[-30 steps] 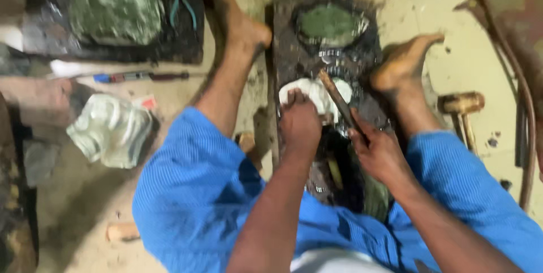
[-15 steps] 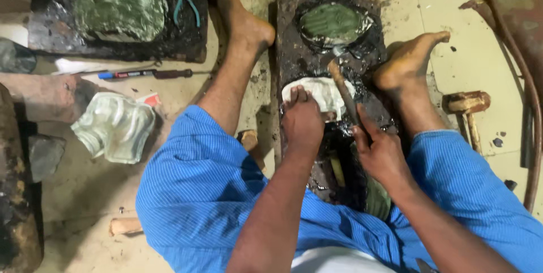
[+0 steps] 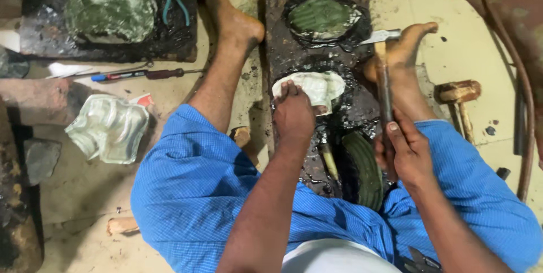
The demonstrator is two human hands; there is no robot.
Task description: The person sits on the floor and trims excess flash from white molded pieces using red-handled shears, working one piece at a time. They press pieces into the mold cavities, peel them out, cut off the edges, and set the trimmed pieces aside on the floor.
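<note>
Left hand [image 3: 293, 115] stays pressed, fingers curled, on the pale metal piece [image 3: 317, 87] bedded in the black pitch block [image 3: 283, 35] between the feet. Right hand [image 3: 408, 154], gripping the hammer [image 3: 384, 89], has swung it from over the piece up toward the right foot: raised between blows, I judge.

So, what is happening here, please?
A person in blue clothes sits on the floor with a dark pitch-covered board between the bare feet. The left hand presses on a pale embossed metal piece lying on the board. The right hand grips a hammer by its wooden handle, its metal head raised near the right foot. A green domed piece sits at the far end of the board. A wooden mallet lies on the floor to the right.
</note>
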